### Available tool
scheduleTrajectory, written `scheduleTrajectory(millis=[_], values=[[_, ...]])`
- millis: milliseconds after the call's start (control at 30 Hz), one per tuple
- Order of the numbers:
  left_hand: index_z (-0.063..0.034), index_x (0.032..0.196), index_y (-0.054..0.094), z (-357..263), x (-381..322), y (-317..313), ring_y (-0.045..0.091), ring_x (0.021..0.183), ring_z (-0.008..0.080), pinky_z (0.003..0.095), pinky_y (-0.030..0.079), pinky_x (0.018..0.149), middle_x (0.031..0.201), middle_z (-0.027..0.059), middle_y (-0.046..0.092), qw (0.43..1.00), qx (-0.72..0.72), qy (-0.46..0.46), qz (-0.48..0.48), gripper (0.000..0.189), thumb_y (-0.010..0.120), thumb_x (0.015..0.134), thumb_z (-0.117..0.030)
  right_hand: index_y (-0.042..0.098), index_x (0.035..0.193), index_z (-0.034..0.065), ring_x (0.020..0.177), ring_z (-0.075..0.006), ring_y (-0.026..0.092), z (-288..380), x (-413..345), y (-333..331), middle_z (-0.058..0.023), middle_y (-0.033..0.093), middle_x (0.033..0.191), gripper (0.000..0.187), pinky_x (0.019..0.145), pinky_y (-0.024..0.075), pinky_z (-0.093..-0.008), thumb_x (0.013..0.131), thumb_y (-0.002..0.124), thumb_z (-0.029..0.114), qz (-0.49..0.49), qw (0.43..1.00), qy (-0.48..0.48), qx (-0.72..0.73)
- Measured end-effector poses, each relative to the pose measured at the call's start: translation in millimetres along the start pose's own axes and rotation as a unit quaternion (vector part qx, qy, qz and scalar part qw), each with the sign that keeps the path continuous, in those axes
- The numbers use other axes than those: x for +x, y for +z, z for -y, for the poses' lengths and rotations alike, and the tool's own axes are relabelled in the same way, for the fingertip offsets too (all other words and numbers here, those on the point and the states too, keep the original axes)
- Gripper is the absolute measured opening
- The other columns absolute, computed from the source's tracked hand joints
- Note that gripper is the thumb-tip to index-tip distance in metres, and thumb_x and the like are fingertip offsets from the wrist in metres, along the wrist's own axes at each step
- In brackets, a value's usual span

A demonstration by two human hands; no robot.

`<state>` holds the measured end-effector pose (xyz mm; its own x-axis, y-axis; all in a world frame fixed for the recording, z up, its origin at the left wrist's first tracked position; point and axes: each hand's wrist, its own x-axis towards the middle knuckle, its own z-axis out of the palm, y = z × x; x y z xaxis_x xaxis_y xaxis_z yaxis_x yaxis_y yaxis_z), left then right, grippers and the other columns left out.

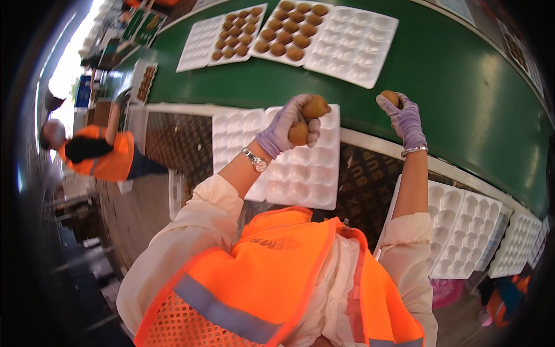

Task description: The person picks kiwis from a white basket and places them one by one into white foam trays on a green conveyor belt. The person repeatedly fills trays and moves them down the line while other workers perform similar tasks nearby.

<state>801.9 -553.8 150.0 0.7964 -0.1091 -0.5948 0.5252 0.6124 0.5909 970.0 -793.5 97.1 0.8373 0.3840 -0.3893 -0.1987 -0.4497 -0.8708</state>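
Observation:
My gloved left hand [299, 121] holds two brown kiwifruit, an upper kiwifruit [315, 107] and a lower kiwifruit [298, 133]. Beneath it lies a white moulded tray [299, 182] with hollow cups, and a second white tray [236, 130] sits against its left side. Over the near part of the green conveyor belt [451, 117], my gloved right hand [403, 112] grips one kiwifruit [390, 98] between thumb and fingers. Farther across the belt, a tray filled with kiwifruit [289, 32] touches an unfilled white tray [353, 43].
At the far left of the belt group is another kiwifruit tray [236, 34] beside a white tray [199, 41]. White trays [468, 234] stand at my right. A person in an orange vest [104, 149] works on the left, one hand near a kiwifruit tray [145, 82]. A pale rail [368, 141] edges the belt.

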Motion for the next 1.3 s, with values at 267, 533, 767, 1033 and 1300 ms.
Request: scheduleTrajectory(millis=[267,533,767,1033,1300], values=[[-0.0045,0.103,0.057,45,-153,-155,0.049,0.051,0.0220,0.0353,0.042,0.048,0.060,0.0067,0.054,0.955,-0.173,0.121,-0.209,0.049,0.047,0.092,-0.051,0.059,0.122,0.0055,0.105,-0.0347,0.059,70,-117,224,-0.0214,0.042,0.130,0.080,0.091,0.0496,-0.0376,0.065,0.077,0.058,0.125,0.938,-0.160,-0.281],[-0.0044,0.097,0.050,90,-217,-224,0.053,0.051,0.0242,0.0340,0.045,0.046,0.061,0.0090,0.053,0.940,-0.129,0.151,-0.277,0.046,0.055,0.090,-0.050,0.063,0.111,0.0127,0.097,-0.0323,0.062,73,-162,350,-0.0175,0.044,0.128,0.064,0.081,0.0529,-0.0405,0.066,0.075,0.057,0.068,0.889,-0.168,-0.421],[-0.0069,0.125,0.048,94,-206,-267,0.058,0.063,0.0165,0.0292,0.049,0.053,0.079,0.0100,0.059,0.948,0.153,0.176,-0.218,0.045,0.064,0.090,-0.030,0.058,0.119,0.0138,0.100,-0.0318,0.061,63,-169,378,-0.0147,0.047,0.126,0.066,0.082,0.0523,-0.0396,0.071,0.073,0.057,-0.023,0.900,-0.069,-0.430],[-0.0173,0.141,0.036,40,-180,-236,0.066,0.091,0.0311,0.0391,0.051,0.084,0.104,0.0191,0.066,0.781,0.567,0.096,-0.243,0.065,0.064,0.083,-0.023,0.058,0.123,0.0234,0.098,-0.0343,0.063,27,-187,357,-0.0203,0.041,0.131,0.043,0.092,0.0498,-0.0390,0.082,0.065,0.033,-0.069,0.960,-0.048,-0.267],[-0.0047,0.111,0.057,76,-178,-267,0.061,0.078,0.0191,0.0305,0.051,0.064,0.095,0.0083,0.063,0.981,-0.067,0.093,-0.158,0.042,0.047,0.095,-0.043,0.050,0.130,0.0250,0.103,-0.0359,0.061,2,-198,394,-0.0200,0.034,0.142,0.052,0.091,0.0496,-0.0411,0.081,0.064,0.033,-0.023,0.946,-0.137,-0.292]])
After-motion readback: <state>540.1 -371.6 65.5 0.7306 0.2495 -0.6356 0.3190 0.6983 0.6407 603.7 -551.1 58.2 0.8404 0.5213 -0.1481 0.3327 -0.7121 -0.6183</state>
